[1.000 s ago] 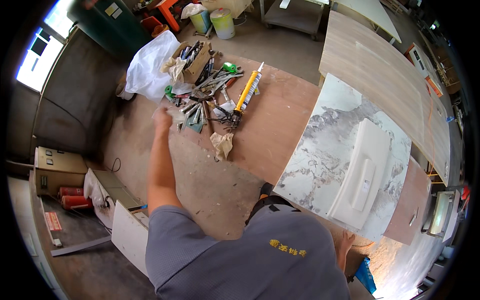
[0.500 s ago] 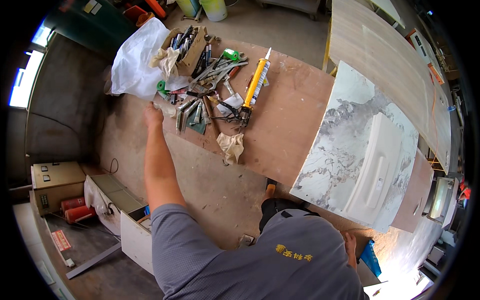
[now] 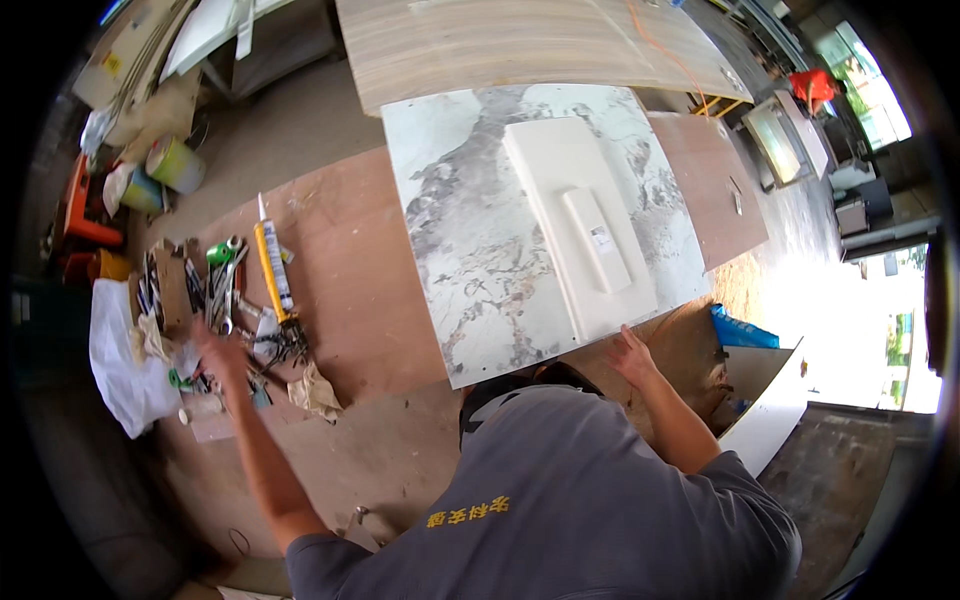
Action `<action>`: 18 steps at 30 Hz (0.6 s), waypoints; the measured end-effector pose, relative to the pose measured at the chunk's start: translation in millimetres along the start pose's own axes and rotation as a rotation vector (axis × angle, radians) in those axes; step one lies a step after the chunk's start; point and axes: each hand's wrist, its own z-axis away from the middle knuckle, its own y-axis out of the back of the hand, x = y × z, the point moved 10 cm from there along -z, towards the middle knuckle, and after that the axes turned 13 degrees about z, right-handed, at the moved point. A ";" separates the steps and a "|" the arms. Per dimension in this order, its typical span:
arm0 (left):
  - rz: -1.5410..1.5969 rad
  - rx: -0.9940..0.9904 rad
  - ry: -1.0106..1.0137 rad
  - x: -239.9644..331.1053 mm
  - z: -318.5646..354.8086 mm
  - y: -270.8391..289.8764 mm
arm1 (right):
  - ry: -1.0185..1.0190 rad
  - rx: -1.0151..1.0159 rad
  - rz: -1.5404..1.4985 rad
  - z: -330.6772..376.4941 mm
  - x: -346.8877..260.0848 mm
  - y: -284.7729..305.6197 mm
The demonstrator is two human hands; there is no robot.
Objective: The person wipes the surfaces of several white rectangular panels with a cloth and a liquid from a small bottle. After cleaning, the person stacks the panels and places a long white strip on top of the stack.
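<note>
My left hand (image 3: 222,357), smeared by motion, is over the near side of a pile of hand tools; whether it holds anything I cannot make out. Beside it lie wrenches (image 3: 229,295), a crumpled cloth (image 3: 314,393) and a yellow caulking gun (image 3: 271,268) with a pale nozzle pointing away. My right hand (image 3: 630,357) has its fingers apart at the near edge of a marble-patterned board (image 3: 460,290); I cannot tell if it touches. On that board rests a white moulded panel (image 3: 560,225) with a raised oblong block in its middle.
The brown worktable (image 3: 350,260) carries the board and tools. A cardboard box of pens and tools (image 3: 172,285) and white plastic sheeting (image 3: 125,370) sit at its left end. Beyond is a wood-grain panel (image 3: 530,50). Buckets (image 3: 175,163) stand far left; a person in red (image 3: 815,88) is far right.
My view has swung to the right, bringing the marbled board to the middle. My right hand has come up to the board's near edge. The left hand has moved in over the tools.
</note>
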 end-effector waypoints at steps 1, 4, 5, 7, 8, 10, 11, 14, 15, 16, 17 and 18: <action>0.184 -0.151 0.046 36.8 1.8 -49.8 | -0.004 -0.067 -0.084 -10.8 0.7 -5.6; 0.975 -0.440 -0.023 138.0 66.4 -191.4 | -0.020 -0.116 -0.197 -32.6 0.1 -24.4; 1.128 -0.678 0.125 212.0 114.8 -239.4 | -0.028 -0.067 -0.220 -39.9 5.7 -16.4; 1.292 -1.108 0.520 375.2 216.8 -291.0 | -0.012 -0.031 -0.247 -36.8 8.0 -10.1; 1.235 -1.211 0.655 408.0 257.0 -299.6 | -0.013 -0.042 -0.255 -34.9 9.7 -16.9; 1.080 -1.392 0.930 468.1 338.4 -309.6 | -0.041 -0.078 -0.298 -17.5 -5.0 -34.6; 1.051 -1.341 0.907 487.5 358.5 -311.3 | -0.053 -0.091 -0.324 -12.7 -11.3 -39.3; 1.109 -1.318 0.903 549.0 384.1 -296.2 | -0.103 -0.133 -0.337 -20.2 -8.6 -39.2; 1.098 -1.335 0.924 563.1 382.7 -288.0 | -0.110 -0.141 -0.354 -22.5 -9.7 -37.7; 1.091 -1.343 0.951 573.3 375.8 -273.8 | -0.119 -0.153 -0.364 -20.2 -12.5 -38.3; 1.085 -1.349 0.980 577.6 372.8 -265.8 | -0.128 -0.167 -0.371 -17.9 -10.7 -39.1; 1.117 -1.398 0.975 579.7 381.3 -271.8 | -0.149 -0.186 -0.397 -20.5 -3.0 -39.0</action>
